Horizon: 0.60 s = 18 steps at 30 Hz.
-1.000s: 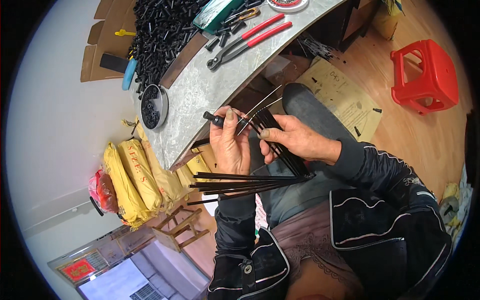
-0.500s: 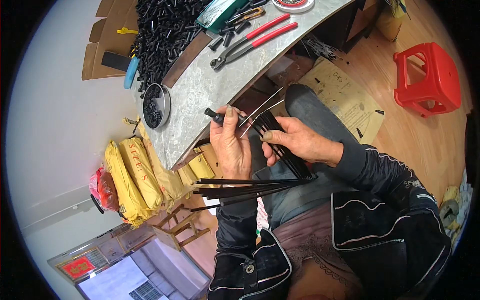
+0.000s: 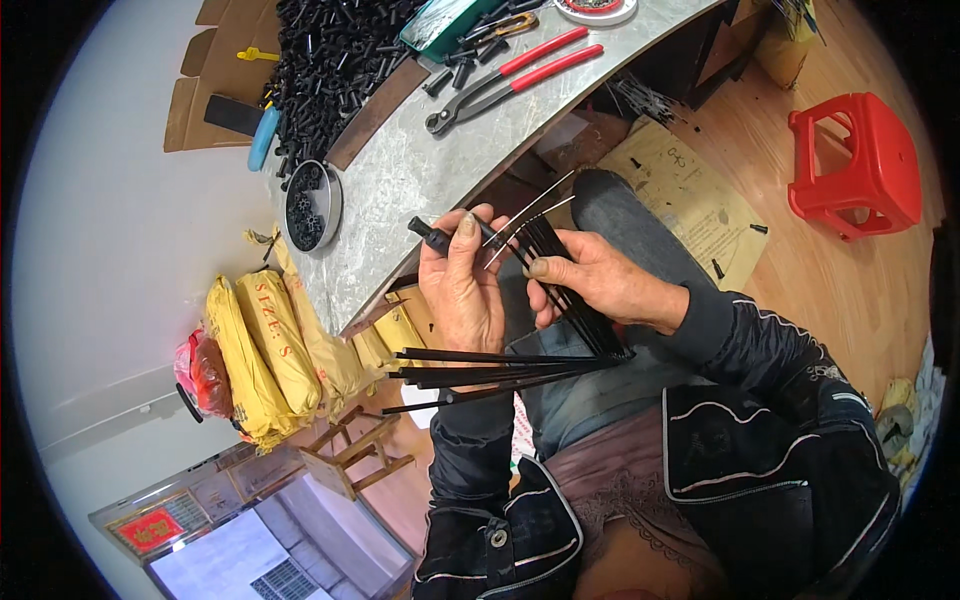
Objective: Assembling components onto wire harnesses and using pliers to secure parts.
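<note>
My left hand [image 3: 463, 300] is closed, its thumb and fingers pinching a black tubular plastic piece [image 3: 430, 236] with a flared end. My right hand [image 3: 612, 283] is closed around a bundle of thin black rods [image 3: 583, 322], which look like umbrella ribs. The upper rod ends fan out beside my left fingertips. A thin silvery wire [image 3: 548, 192] curves past these ends, and a row of small tips sits along it. From a joint above my lap, more black rods [image 3: 500, 374] spread leftward across my left wrist.
The grey marbled table [image 3: 385, 185] holds red-handled pincers [image 3: 520, 80], a pile of black plastic pieces [image 3: 325, 80], a round metal bowl [image 3: 330, 205] of small black parts and a teal tray [image 3: 440, 30]. Yellow sacks [image 3: 285, 340] stand at left, a red stool [image 3: 870, 165] at right.
The view has shifted slightly. More of my left fingers shows above the plastic piece, and the leftward rods have moved a little. Both hands keep their hold.
</note>
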### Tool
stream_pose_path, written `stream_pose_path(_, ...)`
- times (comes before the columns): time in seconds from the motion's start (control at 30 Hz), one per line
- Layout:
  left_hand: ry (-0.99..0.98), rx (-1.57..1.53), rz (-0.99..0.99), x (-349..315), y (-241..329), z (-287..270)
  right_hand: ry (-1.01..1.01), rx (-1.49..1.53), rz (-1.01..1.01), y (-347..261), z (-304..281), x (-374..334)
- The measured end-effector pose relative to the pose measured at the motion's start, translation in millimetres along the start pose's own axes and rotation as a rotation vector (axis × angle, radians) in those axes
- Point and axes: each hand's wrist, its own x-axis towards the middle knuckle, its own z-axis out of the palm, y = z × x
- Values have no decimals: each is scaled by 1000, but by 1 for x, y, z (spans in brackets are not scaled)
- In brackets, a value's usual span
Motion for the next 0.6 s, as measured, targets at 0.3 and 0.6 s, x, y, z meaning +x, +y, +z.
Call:
stream_pose_path(0.3, 12, -18, 23, 1, -3, 1, -24, 4, -13, 2, -2, 1)
stream_pose_path(0.6, 8, -14, 3, 0, -1, 2, 5, -27, -28, 2, -1, 1)
